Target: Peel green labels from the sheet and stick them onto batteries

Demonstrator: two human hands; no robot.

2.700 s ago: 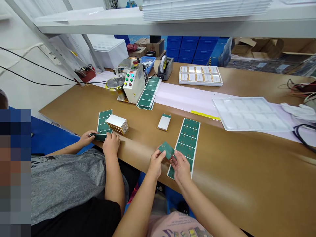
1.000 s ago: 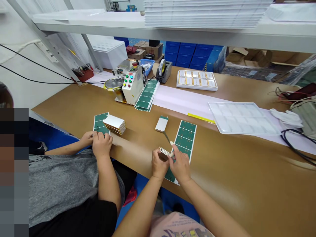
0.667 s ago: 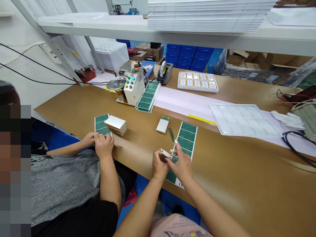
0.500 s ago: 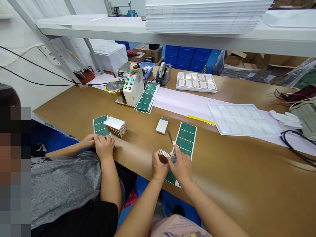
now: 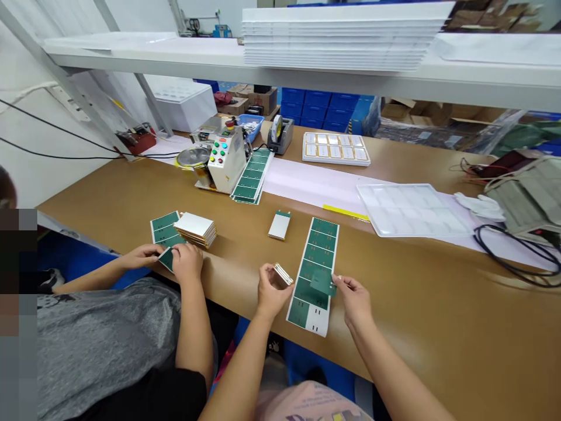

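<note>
My left hand [image 5: 272,297] grips a small stack of flat pouch battery cells [image 5: 283,275] by its edges, tilted just above the table. Between the fingertips of my right hand [image 5: 357,299] is a thin green sticker [image 5: 321,283], held over a long green sticker sheet [image 5: 322,250]. White backing shows bare at the sheet's near right corner. One more flat pouch cell [image 5: 279,227], white with a green end, lies on the table beyond my left hand.
To my left a co-worker's hands [image 5: 186,263] hold a green piece beside a stack of cells [image 5: 198,225]. A button-panelled machine [image 5: 228,161], a tape dispenser [image 5: 283,135], a filled white tray [image 5: 336,148] and a translucent tray [image 5: 414,210] stand farther back. A shelf [image 5: 175,64] spans above.
My right hand has moved away from the stack to the right, carrying the green sticker. My left hand keeps hold of the cells. The camera view has shifted slightly.
</note>
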